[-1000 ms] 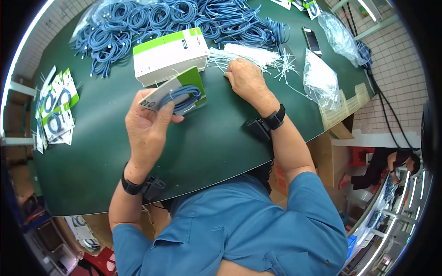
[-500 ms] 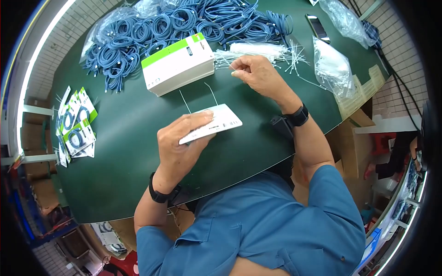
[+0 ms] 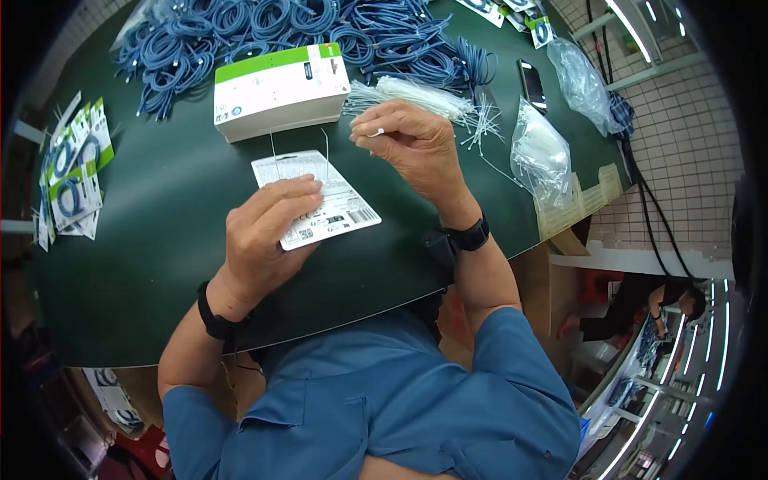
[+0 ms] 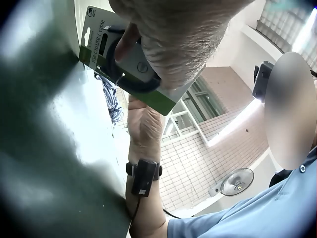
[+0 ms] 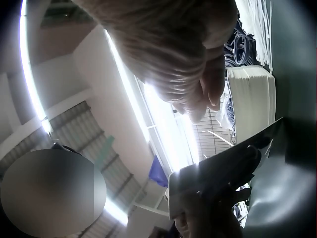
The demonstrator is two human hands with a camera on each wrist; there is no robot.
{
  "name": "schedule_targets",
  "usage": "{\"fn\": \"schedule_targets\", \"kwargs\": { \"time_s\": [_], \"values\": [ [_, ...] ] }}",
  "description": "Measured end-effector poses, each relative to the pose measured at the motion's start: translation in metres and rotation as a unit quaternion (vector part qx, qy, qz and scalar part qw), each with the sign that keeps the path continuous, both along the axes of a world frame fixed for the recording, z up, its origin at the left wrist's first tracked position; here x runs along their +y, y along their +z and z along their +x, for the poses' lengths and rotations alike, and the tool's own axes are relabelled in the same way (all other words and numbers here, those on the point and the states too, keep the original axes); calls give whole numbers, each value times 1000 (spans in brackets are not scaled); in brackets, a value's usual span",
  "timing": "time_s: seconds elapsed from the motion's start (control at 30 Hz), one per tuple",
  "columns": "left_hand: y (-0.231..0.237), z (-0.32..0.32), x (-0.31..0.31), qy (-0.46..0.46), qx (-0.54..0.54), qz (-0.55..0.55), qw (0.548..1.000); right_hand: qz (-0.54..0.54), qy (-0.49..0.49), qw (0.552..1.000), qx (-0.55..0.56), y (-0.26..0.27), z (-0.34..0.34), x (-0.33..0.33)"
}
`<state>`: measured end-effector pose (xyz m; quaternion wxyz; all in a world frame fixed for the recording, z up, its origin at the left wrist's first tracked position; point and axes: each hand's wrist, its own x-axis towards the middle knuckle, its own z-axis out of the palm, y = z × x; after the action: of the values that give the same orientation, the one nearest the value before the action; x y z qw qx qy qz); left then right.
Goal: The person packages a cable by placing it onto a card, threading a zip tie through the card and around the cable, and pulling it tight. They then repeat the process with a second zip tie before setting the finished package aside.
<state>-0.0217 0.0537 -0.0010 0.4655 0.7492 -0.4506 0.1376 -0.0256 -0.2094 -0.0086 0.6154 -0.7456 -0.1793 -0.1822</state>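
My left hand (image 3: pixel 260 232) grips a retail card (image 3: pixel 348 210), its printed white back turned up in the head view. Two thin white cable ties (image 3: pixel 326 152) stick up through the card. On the card's front, in the left wrist view, a dark cable coil (image 4: pixel 113 52) shows beneath my thumb. My right hand (image 3: pixel 420 148) is raised to the right of the card, with thumb and fingertips pinched together. A small white cable tie end (image 3: pixel 380 131) shows between those fingers; the rest of the tie is hidden.
A white-and-green box (image 3: pixel 280 88) stands just beyond the card. Behind it lie many blue cable coils (image 3: pixel 264 24). Loose cable ties (image 3: pixel 424 94), a bag of ties (image 3: pixel 540 152) and a phone (image 3: pixel 532 86) are at right. Packed cable cards (image 3: pixel 76 192) are piled at left.
The left hand has turned the card from its cable side to its printed back. My right hand has come away from the tie pile toward the card, now with a tie in its fingers.
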Motion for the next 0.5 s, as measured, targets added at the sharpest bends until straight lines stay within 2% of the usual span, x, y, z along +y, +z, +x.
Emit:
{"fn": "schedule_targets", "kwargs": {
  "time_s": [0.03, 0.13, 0.4, 0.5],
  "values": [
    [-1, 1, 0, 7, -3, -3, 1000, 1, 6, 1000, 7, 0, 0, 2],
    [-3, 3, 1, 21, -10, -6, 1000, -109, 11, 992, -69, 7, 1, 2],
    [-7, 8, 0, 35, -36, 4, 999, -119, 28, 988, -95, 15, -8, 14],
    [-15, 9, 6, 45, -48, -27, 997, -76, 37, 988, -130, 22, -17, 25]
  ]
}}
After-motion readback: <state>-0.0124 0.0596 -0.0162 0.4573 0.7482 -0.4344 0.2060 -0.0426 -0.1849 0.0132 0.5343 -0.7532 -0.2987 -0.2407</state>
